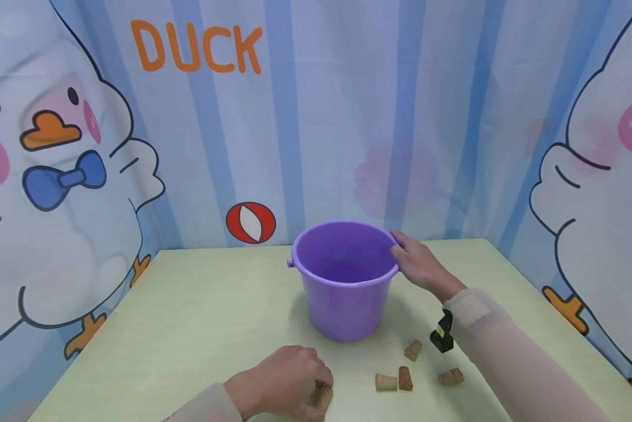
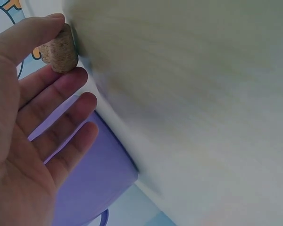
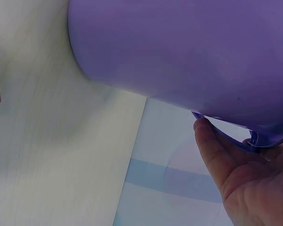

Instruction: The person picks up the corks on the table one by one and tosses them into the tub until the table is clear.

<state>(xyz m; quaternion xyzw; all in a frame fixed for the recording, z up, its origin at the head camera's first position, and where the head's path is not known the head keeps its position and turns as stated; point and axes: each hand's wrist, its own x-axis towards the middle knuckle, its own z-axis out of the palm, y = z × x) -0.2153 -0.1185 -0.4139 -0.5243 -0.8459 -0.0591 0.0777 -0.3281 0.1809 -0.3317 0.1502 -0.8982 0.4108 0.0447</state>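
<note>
A purple bucket (image 1: 347,310) stands upright on the table, its mouth facing up. My right hand (image 1: 421,264) grips the right side of its rim; in the right wrist view, the fingers of that hand (image 3: 250,179) lie by the rim and the bucket's handle (image 3: 226,136). Low in the head view, in front of the bucket, my left hand (image 1: 284,381) pinches a cork (image 1: 324,397). The left wrist view shows this cork (image 2: 61,52) between thumb and index finger, while the other fingers are extended. The bucket's floor is hidden.
Several more corks lie right of the left hand: a pale cork (image 1: 386,382), a darker cork (image 1: 405,378), one cork (image 1: 413,350) nearer the bucket and another cork (image 1: 451,376) beside the right forearm. A duck-print curtain (image 1: 337,117) surrounds the pale table (image 1: 216,305).
</note>
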